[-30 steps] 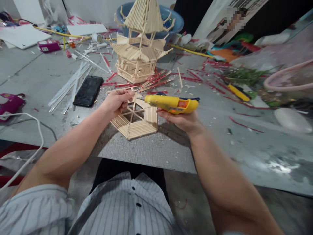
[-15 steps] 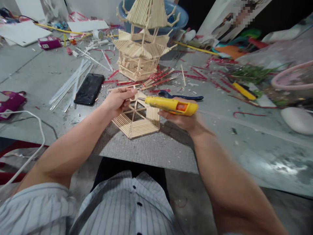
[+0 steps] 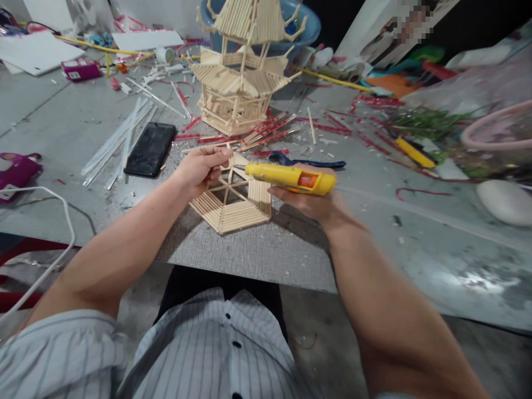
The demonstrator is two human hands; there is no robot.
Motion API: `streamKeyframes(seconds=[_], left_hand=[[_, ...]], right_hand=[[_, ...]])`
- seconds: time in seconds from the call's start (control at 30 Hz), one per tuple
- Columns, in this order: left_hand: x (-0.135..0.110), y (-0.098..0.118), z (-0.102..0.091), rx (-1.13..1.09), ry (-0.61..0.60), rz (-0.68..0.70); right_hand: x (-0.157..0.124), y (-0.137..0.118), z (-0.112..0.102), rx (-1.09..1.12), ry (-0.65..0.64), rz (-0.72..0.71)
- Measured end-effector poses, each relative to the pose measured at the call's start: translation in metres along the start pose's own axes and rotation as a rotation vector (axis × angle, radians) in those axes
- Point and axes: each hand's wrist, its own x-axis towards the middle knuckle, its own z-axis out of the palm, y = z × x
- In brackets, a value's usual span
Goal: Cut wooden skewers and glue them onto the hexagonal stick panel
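Scarcely moved in a second, the right hand (image 3: 312,205) grips a hot-glue gun (image 3: 276,175), nozzle near the wooden stick (image 3: 228,146) the left hand (image 3: 203,168) pinches over a tabletop (image 3: 266,252) hexagonal stick frame (image 3: 245,218), apparently lingering at one joint.

Lit coolly and rather flatly, seemingly from overhead. Moderately bright across the grey tabletop (image 3: 374,233), dim on the floor (image 3: 316,332) below. Softly shadowed beside the hexagonal stick frame (image 3: 245,217) and below the right hand (image 3: 310,206). Washed out by a patch of glare at lower right. Nearly black at upper right — and pixelated over part of the poster (image 3: 376,33). Stretched toward the edges, with softened detail along the right forearm (image 3: 386,288) — clearer around the pagoda model (image 3: 236,83).
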Motion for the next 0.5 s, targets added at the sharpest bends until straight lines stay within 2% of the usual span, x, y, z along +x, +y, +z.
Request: streamKeyframes(seconds=[0.5], left_hand=[[0.0006, -0.0010, 0.0004, -0.002, -0.004, 0.009]], right_hand=[[-0.0009, -0.0067, -0.0012, -0.025, -0.001, 0.029]])
